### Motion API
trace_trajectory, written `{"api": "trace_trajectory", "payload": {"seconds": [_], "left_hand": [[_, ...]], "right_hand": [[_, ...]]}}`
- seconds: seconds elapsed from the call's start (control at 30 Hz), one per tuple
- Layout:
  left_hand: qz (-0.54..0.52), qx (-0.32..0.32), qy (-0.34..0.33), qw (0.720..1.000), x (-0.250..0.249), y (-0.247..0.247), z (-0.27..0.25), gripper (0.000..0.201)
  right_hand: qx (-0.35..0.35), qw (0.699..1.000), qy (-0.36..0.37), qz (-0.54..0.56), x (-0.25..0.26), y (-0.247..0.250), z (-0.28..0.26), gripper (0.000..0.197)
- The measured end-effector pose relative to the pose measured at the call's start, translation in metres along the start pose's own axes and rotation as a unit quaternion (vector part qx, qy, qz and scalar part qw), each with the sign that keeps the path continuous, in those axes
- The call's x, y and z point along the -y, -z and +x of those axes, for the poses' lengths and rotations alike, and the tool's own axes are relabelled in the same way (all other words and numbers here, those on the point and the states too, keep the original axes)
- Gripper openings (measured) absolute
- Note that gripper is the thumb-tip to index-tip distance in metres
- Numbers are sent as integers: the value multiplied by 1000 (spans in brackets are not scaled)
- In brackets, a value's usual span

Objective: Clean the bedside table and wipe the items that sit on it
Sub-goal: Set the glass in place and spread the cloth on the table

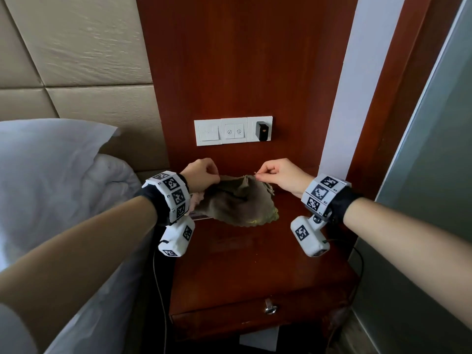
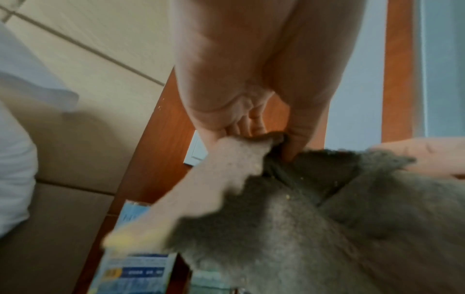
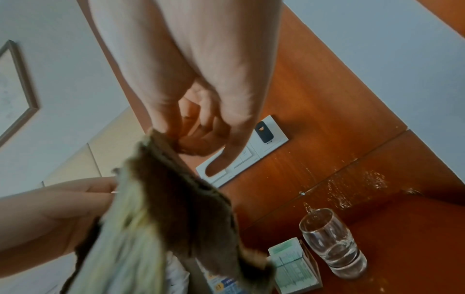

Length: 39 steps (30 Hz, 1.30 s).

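A grey-brown cleaning cloth (image 1: 233,200) with a yellow-green edge hangs spread above the back of the dark wooden bedside table (image 1: 245,272). My left hand (image 1: 201,175) pinches its left upper corner, and my right hand (image 1: 274,175) pinches its right upper corner. The left wrist view shows thumb and fingers closed on the cloth (image 2: 302,218). In the right wrist view the cloth (image 3: 176,208) hangs beside a clear drinking glass (image 3: 332,242) and a small holder of printed cards (image 3: 294,264) standing on the table. A blue printed leaflet (image 2: 135,272) lies under the cloth.
A white switch panel (image 1: 232,131) with a black plug-in adapter (image 1: 263,130) sits on the wooden wall panel behind the table. A white pillow and duvet (image 1: 51,175) lie to the left. The table's drawer has a metal pull (image 1: 269,306). Grey glass (image 1: 434,200) bounds the right side.
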State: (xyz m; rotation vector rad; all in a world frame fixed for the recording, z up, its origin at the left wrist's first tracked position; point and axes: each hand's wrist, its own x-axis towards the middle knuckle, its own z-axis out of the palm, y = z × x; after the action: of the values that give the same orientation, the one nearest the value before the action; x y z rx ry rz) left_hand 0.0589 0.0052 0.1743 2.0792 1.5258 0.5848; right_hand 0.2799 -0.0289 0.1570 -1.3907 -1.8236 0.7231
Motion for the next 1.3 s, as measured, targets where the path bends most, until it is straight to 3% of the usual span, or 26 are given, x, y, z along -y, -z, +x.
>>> {"api": "trace_trajectory", "payload": {"seconds": [0.1,0.27,0.37,0.57,0.77,0.9,1.0,1.13,1.3], "left_hand": [[73,-21,-34,997,5,-4,-2,5],[93,-22,-37,995,18,-17,-3,15],[71,-39,-31,996,20,-20,-4,19],[77,0,-36,996,27,-26,-3,21],[55,131,-65,988,50,-29,-2,15],[-19,100,-45,994,64,-37,-4,25],[-54,106,-42,992,61,-48,-5,12],[-75,179,-43,980,34,-79,-8,57],[-81,151,-129,977,2,-123,3,80]], "right_hand": [[37,999,-13,1,-1,2,-3,12],[104,993,-33,37,0,5,-10,5],[107,993,-39,26,-2,10,-12,19],[163,978,-45,-125,-4,18,-11,23],[98,987,-20,-126,-12,17,-9,15],[50,995,8,-87,-13,20,-5,15],[54,994,9,-90,-17,26,-6,18],[84,988,31,-122,-19,31,-10,20],[87,990,48,-102,-21,40,-18,22]]}}
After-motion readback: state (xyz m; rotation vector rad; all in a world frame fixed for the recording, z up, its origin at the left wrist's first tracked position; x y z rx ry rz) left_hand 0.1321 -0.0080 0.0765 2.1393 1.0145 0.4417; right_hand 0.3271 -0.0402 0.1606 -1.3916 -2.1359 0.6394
